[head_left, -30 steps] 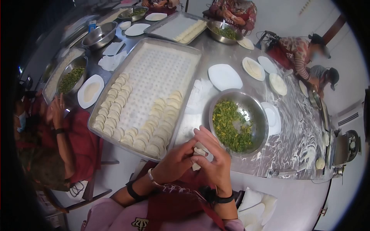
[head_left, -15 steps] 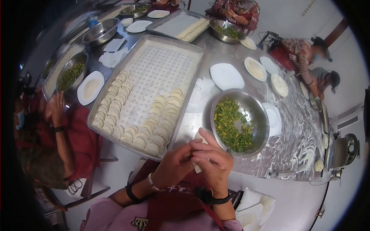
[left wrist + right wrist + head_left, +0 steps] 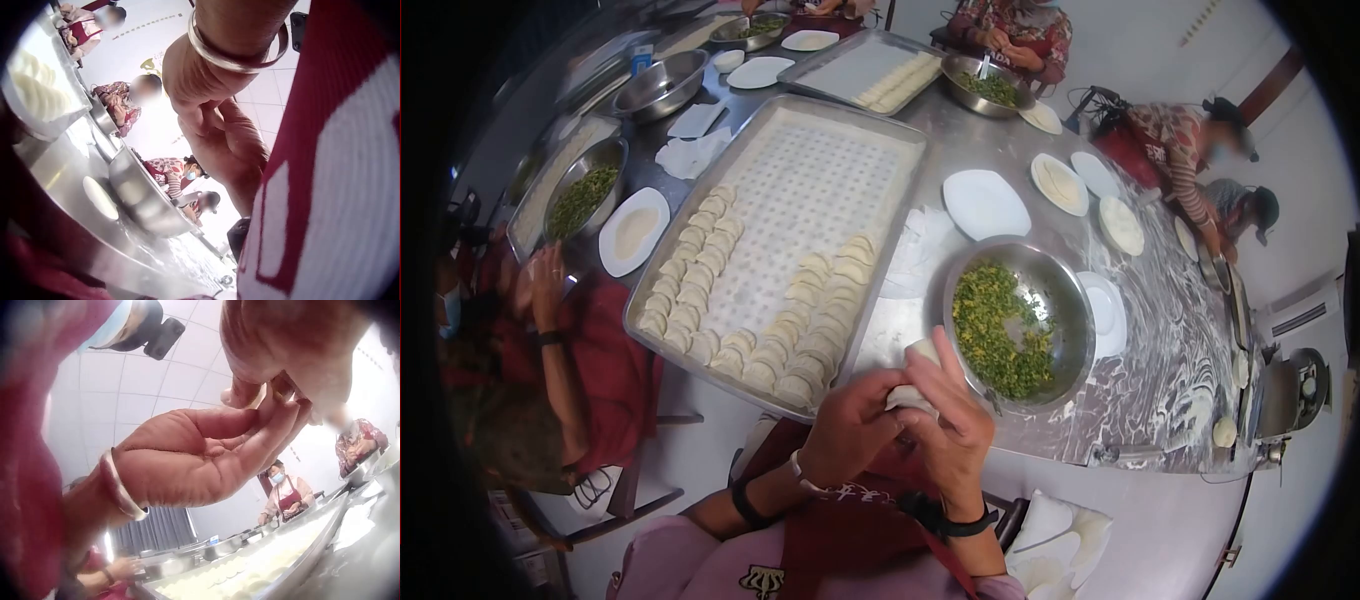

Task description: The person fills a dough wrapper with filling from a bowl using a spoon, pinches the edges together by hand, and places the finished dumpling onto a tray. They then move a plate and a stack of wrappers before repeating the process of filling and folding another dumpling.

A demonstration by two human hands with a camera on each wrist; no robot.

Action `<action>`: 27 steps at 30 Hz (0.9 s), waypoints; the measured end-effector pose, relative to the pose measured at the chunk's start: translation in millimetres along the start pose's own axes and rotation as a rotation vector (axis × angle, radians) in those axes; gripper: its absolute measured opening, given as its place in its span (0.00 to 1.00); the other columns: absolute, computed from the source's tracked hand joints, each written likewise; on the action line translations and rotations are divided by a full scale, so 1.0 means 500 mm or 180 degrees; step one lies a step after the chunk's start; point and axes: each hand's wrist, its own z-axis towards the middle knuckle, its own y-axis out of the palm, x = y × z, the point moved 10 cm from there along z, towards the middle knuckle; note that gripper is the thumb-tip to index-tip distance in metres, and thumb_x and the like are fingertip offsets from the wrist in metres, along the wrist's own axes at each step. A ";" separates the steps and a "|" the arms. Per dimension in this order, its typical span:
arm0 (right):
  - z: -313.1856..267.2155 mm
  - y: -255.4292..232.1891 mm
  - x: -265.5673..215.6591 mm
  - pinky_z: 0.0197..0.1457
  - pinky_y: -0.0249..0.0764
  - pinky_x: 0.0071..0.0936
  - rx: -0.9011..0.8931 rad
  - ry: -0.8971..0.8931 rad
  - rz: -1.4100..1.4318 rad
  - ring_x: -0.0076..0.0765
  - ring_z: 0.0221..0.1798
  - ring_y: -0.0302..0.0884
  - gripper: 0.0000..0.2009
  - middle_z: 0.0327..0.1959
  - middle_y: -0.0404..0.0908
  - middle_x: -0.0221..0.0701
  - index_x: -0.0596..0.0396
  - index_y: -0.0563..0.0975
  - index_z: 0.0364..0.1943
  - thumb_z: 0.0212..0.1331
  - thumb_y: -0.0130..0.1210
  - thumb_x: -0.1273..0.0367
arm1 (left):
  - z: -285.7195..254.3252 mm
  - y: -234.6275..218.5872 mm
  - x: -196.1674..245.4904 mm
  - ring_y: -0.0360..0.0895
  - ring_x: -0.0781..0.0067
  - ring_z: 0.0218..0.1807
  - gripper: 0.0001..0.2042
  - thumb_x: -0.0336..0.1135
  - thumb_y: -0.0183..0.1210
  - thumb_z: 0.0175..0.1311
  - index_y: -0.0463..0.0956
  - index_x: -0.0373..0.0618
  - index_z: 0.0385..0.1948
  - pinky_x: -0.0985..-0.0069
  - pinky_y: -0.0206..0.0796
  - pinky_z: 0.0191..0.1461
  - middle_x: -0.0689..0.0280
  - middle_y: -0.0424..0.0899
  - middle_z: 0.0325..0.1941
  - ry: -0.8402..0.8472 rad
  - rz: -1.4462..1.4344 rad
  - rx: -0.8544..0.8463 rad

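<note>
In my head view the left hand (image 3: pixel 852 420) angles forward and inward, its fingers curled onto one side of a small, pale, folded piece of dough (image 3: pixel 912 400). The right hand (image 3: pixel 950 432) meets it, pinching the other side with one finger stretched forward; I see the dough held between both hands, above the near edge of the grey metal counter (image 3: pixel 880 335).

Leftmost I have a round steel bowl (image 3: pixel 614 166) of green filling (image 3: pixel 583 203), then a white rounded plate (image 3: pixel 657 207) with a pale disc in it. Next is a large rectangular metal tray (image 3: pixel 820 165), crescent dumplings (image 3: pixel 693 275) lining its left, near and right sides. Right of it, a round steel bowl (image 3: pixel 1070 305) holds chopped green-and-yellow filling (image 3: pixel 1000 335).
</note>
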 end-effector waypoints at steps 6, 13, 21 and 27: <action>-0.006 0.002 0.006 0.71 0.62 0.43 -0.0103 -0.0168 -0.0201 0.55 0.75 0.59 0.16 0.58 0.80 0.41 0.59 0.83 0.49 0.59 0.62 0.68 | 0.001 0.012 0.008 0.75 0.80 0.50 0.20 0.19 0.55 0.63 0.69 0.35 0.58 0.81 0.70 0.50 0.64 0.77 0.53 0.0108 -0.0389 -0.0022; 0.010 0.007 -0.009 0.74 0.55 0.48 -0.0085 -0.0218 -0.0463 0.56 0.76 0.57 0.17 0.61 0.78 0.42 0.60 0.81 0.52 0.62 0.58 0.67 | 0.000 0.001 -0.020 0.78 0.70 0.53 0.17 0.24 0.58 0.66 0.71 0.33 0.56 0.76 0.72 0.54 0.58 0.76 0.58 -0.0546 -0.1505 0.0165; 0.004 0.007 0.005 0.74 0.57 0.47 -0.0343 -0.0626 -0.0992 0.59 0.75 0.57 0.21 0.65 0.73 0.43 0.62 0.77 0.58 0.62 0.59 0.67 | -0.001 0.016 -0.029 0.74 0.69 0.60 0.18 0.29 0.47 0.75 0.64 0.33 0.63 0.72 0.68 0.63 0.58 0.71 0.65 -0.0490 -0.1321 -0.0131; 0.007 -0.018 -0.001 0.70 0.65 0.44 0.0355 -0.0072 -0.0282 0.56 0.73 0.61 0.20 0.61 0.78 0.45 0.62 0.79 0.54 0.56 0.65 0.71 | 0.006 0.035 -0.006 0.70 0.67 0.66 0.24 0.33 0.44 0.76 0.55 0.34 0.70 0.67 0.60 0.71 0.57 0.68 0.67 -0.0379 -0.1715 -0.0517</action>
